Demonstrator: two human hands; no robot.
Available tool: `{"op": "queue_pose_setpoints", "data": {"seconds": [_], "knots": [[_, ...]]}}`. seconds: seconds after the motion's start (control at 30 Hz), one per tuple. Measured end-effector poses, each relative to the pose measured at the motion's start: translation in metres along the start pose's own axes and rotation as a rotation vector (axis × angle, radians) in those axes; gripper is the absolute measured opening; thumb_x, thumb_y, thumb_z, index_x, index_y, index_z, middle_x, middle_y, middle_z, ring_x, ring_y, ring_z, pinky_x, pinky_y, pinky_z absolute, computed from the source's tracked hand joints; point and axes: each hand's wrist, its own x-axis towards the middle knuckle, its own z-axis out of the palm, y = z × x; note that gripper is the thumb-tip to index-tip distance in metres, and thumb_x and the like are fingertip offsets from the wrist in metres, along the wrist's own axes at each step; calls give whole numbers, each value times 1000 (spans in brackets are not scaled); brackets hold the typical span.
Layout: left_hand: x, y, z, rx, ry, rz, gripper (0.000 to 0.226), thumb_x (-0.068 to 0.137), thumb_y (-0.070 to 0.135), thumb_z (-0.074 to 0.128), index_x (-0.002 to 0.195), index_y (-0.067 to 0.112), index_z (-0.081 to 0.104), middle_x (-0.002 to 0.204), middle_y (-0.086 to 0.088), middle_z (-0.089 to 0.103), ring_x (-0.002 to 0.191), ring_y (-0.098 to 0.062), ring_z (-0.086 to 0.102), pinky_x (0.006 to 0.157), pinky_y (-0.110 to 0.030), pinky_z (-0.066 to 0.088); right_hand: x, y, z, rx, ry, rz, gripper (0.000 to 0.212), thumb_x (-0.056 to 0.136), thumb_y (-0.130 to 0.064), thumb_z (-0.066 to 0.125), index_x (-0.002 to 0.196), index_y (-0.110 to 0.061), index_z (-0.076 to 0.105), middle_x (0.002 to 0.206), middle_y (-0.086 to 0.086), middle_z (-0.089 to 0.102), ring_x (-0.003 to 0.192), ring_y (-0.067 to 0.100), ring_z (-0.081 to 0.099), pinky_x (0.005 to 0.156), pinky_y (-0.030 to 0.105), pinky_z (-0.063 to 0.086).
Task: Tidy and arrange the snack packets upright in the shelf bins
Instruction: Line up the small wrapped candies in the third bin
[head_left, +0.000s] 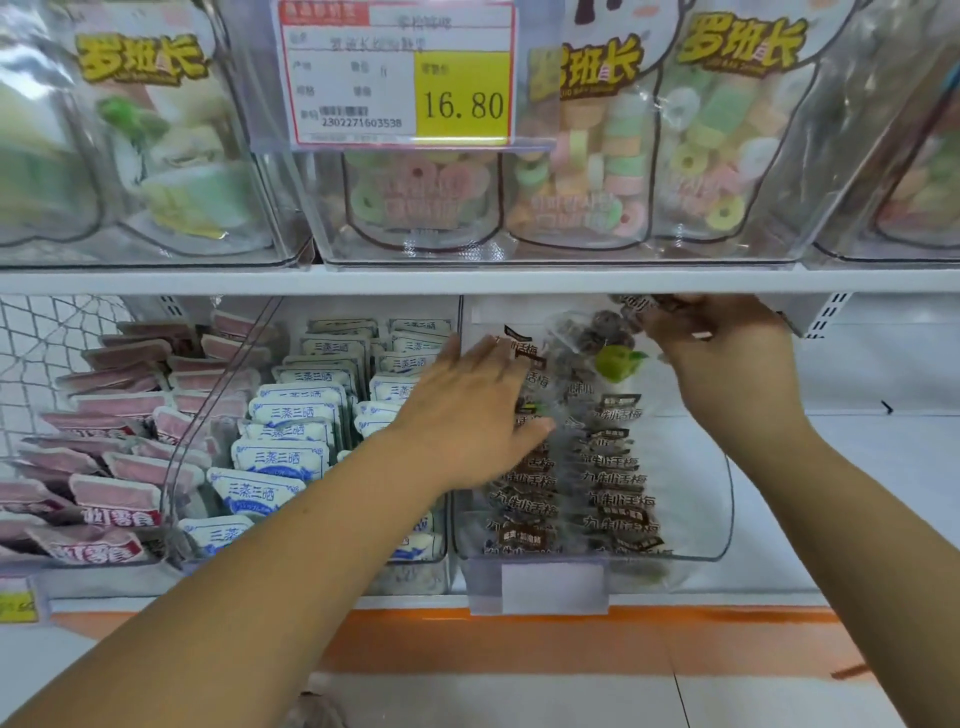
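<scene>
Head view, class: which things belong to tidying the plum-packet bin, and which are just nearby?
In the job: left hand, pressing the plum packets; right hand, gripping the raised packet; clear bin.
Just nearby: blue-and-white packets; pink packets; price tag; ring-candy bags.

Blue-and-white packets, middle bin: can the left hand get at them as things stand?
Probably yes. The left hand lies flat on the plum packets in the neighbouring bin, holding nothing, and the blue-and-white packets sit uncovered right beside it. Only the clear bin wall between them needs clearing.
</scene>
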Motion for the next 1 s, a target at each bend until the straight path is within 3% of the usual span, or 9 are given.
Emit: {"op": "queue_pose_setpoints", "data": {"seconds": [0.13,0.23,0.33,0.47,0.57,0.7,0.8,0.9,1.0], "knots": [[30,1,0,60,-116,52,76,98,64,24,157,19,4,165,-5,-2,152,-20,-4,122,-47,-4,9,-4,15,-75,-56,73,27,94,-27,50,79,-6,58,74,9,60,72,24,58,55,16,37],[41,1,-2,110,-216,72,71,99,62,23,156,19,17,164,-5,13,151,-22,9,123,-48,0,23,-15,23,-155,-219,155,23,99,-18,41,105,-6,59,104,15,65,96,32,61,70,26,41],[26,-1,-1,156,-246,123,61,100,60,23,139,22,51,140,0,53,136,-24,42,122,-47,13,25,-21,37,-204,-494,83,12,95,-22,56,95,-13,65,87,3,66,69,16,54,58,23,38],[-3,0,2,133,-166,142,65,99,60,22,145,18,41,134,-3,58,137,-25,39,122,-42,9,18,-5,76,-388,-869,-127,9,86,-25,70,94,-21,68,103,-5,61,99,15,57,81,26,44],[-9,1,4,125,-88,156,63,100,57,23,148,18,36,133,0,58,129,-20,46,121,-37,9,27,-6,83,-379,-874,-101,21,79,-37,76,99,-30,72,106,-9,52,99,13,55,81,27,42],[-11,0,8,58,-7,144,57,100,55,27,144,21,41,137,4,54,128,-18,44,119,-37,14,38,2,86,-429,-747,-41,58,77,-34,78,128,-25,50,122,0,47,95,17,52,69,26,40],[-14,-4,9,-79,59,139,54,101,51,30,150,26,33,151,8,39,143,-14,26,121,-32,4,43,8,92,-394,-832,6,50,81,-32,75,125,-23,53,122,1,53,97,16,52,72,26,40],[-21,-14,6,-228,110,132,56,102,51,30,154,29,24,160,13,21,149,-6,4,116,-23,-7,47,5,97,-432,-845,-66,31,82,-31,74,110,-32,60,113,0,44,90,18,56,74,27,43],[-27,-37,9,-275,158,108,64,98,59,23,155,30,21,162,16,13,148,1,-2,113,-14,-7,39,4,107,-453,-879,-119,39,83,-29,72,119,-33,57,107,-6,50,82,12,55,66,26,41]]}}
